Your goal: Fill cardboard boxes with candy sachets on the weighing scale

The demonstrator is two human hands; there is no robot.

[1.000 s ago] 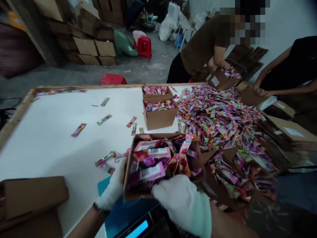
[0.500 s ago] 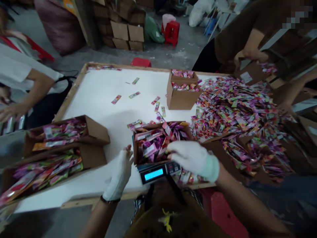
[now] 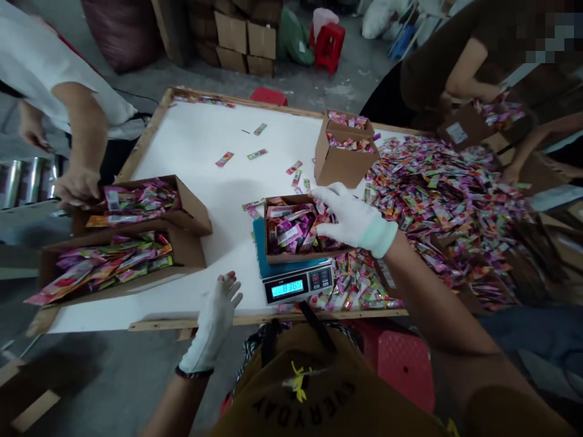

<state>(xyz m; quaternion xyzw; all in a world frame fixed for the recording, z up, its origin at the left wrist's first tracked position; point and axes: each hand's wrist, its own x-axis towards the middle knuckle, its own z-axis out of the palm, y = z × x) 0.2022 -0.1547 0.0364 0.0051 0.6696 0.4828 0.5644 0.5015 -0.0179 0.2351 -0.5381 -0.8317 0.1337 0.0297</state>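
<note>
While my right hand point(image 3: 350, 220) lies gloved over the far right corner of the small carton point(image 3: 298, 229), fingers curled down among the sachets point(image 3: 291, 232) inside it, I cannot tell whether it grips any of them.

Item: small carton, open-topped, standing on the scale point(image 3: 296, 280) at the near edge of the table point(image 3: 200, 152), just right of the middle. Its long axis runs left to right along that edge; the sachets in it lie mixed, most slanting away from me.

Item: scale, lit display facing me, touching the near edge.

Item: left hand point(image 3: 214, 318), gloved, fingers loosely spread, holding nothing, hanging past the near edge. The small carton lies forward and to the right of it, well apart. The right hand is the nearer by far.

Item: loose heap of sachets point(image 3: 437, 194), covering the right half of the table up to its right edge, reaching beside the small carton.

Item: two filled cartons point(image 3: 346, 152), toward the far edge.

Item: two long cartons point(image 3: 122, 243), at the left near corner, a co-worker's hand point(image 3: 77, 185) on the farther one.
</note>
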